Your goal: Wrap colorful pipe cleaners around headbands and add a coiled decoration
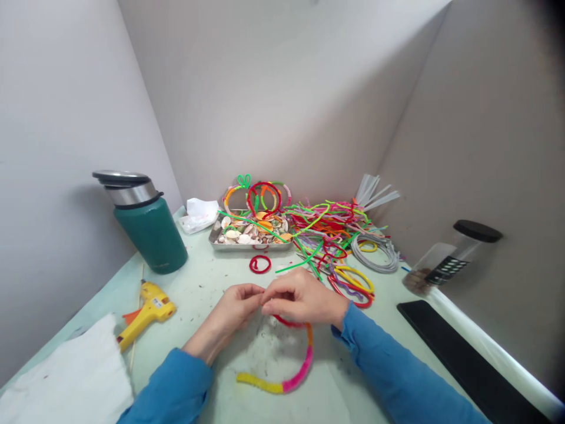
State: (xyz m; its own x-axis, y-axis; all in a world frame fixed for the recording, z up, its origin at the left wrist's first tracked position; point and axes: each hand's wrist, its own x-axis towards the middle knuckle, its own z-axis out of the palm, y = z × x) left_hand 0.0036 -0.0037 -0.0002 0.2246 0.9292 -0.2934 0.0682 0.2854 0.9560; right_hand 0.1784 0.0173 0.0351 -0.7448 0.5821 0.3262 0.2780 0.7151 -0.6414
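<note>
A curved length of pipe-cleaner-wrapped ring, yellow, pink, orange and red in sections, lies open in a C on the table. Its red end runs up under my right hand, whose fingers are closed in a pinch. My left hand pinches from the other side, and the fingertips of both hands meet at that red end. The bit between the fingertips is hidden. Just beyond the hands a small red pipe cleaner coil rests on the table.
Behind are a metal tray of shells, finished hoops and a heap of pipe cleaners. To the left stand a green bottle, a yellow glue gun and a white cloth. At right are grey wire and a jar.
</note>
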